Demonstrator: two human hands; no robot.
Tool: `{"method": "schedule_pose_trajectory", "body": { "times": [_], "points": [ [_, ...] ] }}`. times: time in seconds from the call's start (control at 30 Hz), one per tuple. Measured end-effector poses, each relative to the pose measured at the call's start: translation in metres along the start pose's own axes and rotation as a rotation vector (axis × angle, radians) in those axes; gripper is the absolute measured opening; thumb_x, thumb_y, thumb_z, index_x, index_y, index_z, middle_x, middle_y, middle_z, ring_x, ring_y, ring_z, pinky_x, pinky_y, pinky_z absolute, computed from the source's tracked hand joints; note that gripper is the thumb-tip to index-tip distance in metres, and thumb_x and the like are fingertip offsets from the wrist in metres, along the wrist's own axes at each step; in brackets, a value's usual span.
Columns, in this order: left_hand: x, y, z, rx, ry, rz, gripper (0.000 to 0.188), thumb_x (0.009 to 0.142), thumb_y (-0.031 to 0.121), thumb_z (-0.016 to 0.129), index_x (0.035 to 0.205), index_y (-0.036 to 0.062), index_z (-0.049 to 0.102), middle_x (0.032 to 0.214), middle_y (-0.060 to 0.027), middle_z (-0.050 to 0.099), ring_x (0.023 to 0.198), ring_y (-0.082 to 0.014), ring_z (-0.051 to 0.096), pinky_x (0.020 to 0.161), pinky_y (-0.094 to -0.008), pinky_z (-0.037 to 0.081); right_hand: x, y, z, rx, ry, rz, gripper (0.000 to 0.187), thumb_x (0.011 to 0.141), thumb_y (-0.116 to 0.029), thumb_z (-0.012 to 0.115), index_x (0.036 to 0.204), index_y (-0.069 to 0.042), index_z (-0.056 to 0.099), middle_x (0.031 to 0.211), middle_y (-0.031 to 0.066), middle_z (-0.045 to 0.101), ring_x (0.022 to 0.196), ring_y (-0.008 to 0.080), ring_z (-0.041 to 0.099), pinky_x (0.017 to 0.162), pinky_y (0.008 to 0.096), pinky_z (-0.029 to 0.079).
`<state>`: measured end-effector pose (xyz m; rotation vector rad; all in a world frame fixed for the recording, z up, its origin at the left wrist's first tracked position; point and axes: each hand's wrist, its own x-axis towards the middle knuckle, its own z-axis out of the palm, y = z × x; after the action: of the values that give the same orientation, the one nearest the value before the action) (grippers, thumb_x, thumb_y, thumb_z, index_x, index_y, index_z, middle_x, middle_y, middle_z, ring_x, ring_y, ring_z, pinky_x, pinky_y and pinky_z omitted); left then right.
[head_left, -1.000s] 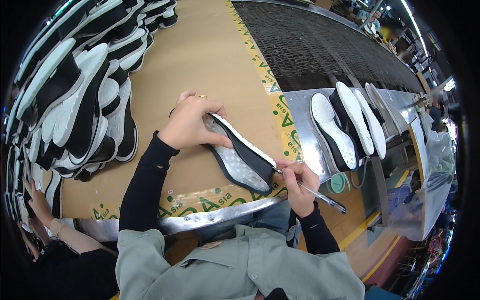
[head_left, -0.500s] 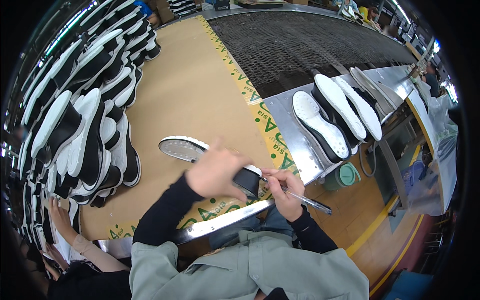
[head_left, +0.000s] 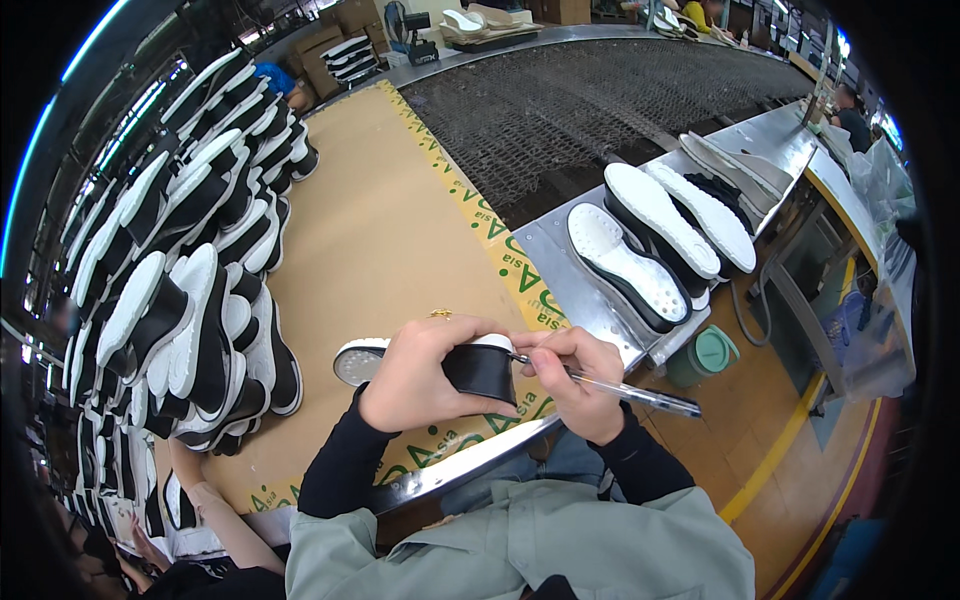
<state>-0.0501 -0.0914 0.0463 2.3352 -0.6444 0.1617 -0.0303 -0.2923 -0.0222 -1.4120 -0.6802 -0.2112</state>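
Left hand grips shoe sole at 6 o'clock above near table edge, presumably steadying heel. Right hand pinches pen near tip, likely for fine control at heel rim; pen's rear points toward 4 o'clock.

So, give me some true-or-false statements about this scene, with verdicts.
1. The left-hand grip holds a thick black-and-white shoe sole. True.
2. The right-hand grip holds a wooden brush. False: it holds a slim, clear-barrelled pen.
3. White-topped black soles lie on the silver metal surface at right. True.
4. The tall heap of similar soles is right of the brown cardboard sheet. False: it stands along the left.
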Motion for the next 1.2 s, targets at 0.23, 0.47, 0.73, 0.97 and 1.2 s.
{"method": "schedule_pose_trajectory", "body": {
  "times": [0.23,0.47,0.73,0.97,1.2],
  "points": [
    [-0.003,0.014,-0.013,-0.174,0.138,0.032,0.062,0.055,0.026,0.095,0.105,0.0030,0.068,0.090,-0.0085,0.071,0.081,-0.0199,0.069,0.076,-0.0289,0.053,0.024,-0.029,-0.002,-0.004,-0.067,-0.096,0.010,0.092,-0.003,0.059,0.085,0.004,0.059,0.090,0.0216,0.070,0.077,0.0209,0.070,0.070,0.0292,0.056],
    [-0.007,0.018,-0.012,-0.189,0.273,0.003,0.062,0.055,0.024,0.095,0.106,0.0026,0.068,0.089,-0.0088,0.070,0.081,-0.0178,0.069,0.075,-0.0281,0.053,0.047,-0.047,0.003,-0.141,-0.136,-0.221,0.007,0.089,-0.002,0.062,0.084,0.003,0.059,0.085,0.0183,0.070,0.081,0.0215,0.070,0.071,0.0306,0.055],
    [-0.019,0.019,-0.026,-0.624,0.382,0.013,0.074,0.054,0.014,0.095,0.117,-0.0013,0.059,0.107,-0.0089,0.066,0.097,-0.0155,0.065,0.088,-0.0296,0.051,0.068,-0.070,0.014,-0.017,-0.202,-0.336,0.009,0.089,-0.001,0.057,0.081,0.002,0.054,0.079,0.0142,0.065,0.094,0.0313,0.069,0.082,0.0381,0.057],
    [-0.027,0.005,-0.022,-0.909,0.454,0.044,0.080,0.060,0.013,0.092,0.126,-0.0020,0.051,0.112,-0.0093,0.063,0.103,-0.0156,0.063,0.091,-0.0281,0.049,0.085,-0.082,0.025,0.026,-0.275,-0.351,0.012,0.090,-0.001,0.057,0.079,0.002,0.053,0.074,0.0114,0.061,0.099,0.0335,0.068,0.085,0.0410,0.057],
    [-0.024,-0.008,-0.018,-0.946,0.479,0.022,0.078,0.066,0.026,0.090,0.127,-0.0020,0.050,0.111,-0.0081,0.063,0.101,-0.0142,0.062,0.090,-0.0270,0.049,0.087,-0.071,0.035,-0.044,-0.239,-0.344,0.011,0.091,-0.002,0.058,0.081,0.002,0.055,0.079,0.0107,0.062,0.102,0.0314,0.067,0.087,0.0381,0.057]
  ]
}}
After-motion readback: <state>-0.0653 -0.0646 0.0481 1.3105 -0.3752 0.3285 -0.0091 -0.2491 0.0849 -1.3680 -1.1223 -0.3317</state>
